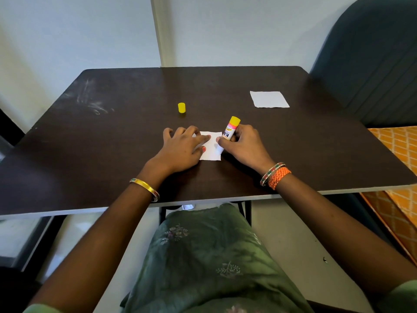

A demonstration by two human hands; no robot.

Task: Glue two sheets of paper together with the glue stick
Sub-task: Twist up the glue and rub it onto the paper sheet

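A small white paper sheet (212, 146) lies on the dark table (135, 143) near the front middle. My left hand (184, 147) rests flat on the sheet's left side, fingers spread, pinning it down. My right hand (242, 144) grips the glue stick (229, 132), a white tube with a yellow base end pointing up and away; its lower tip touches the sheet's right edge. The yellow cap (181, 108) stands alone on the table farther back. A second white sheet (269, 99) lies flat at the back right.
A dark padded chair (374, 64) stands behind the table's right corner. Orange patterned fabric (397, 159) lies to the right of the table. The table's front edge runs just above my green-clothed lap (207, 256). A white wall is behind.
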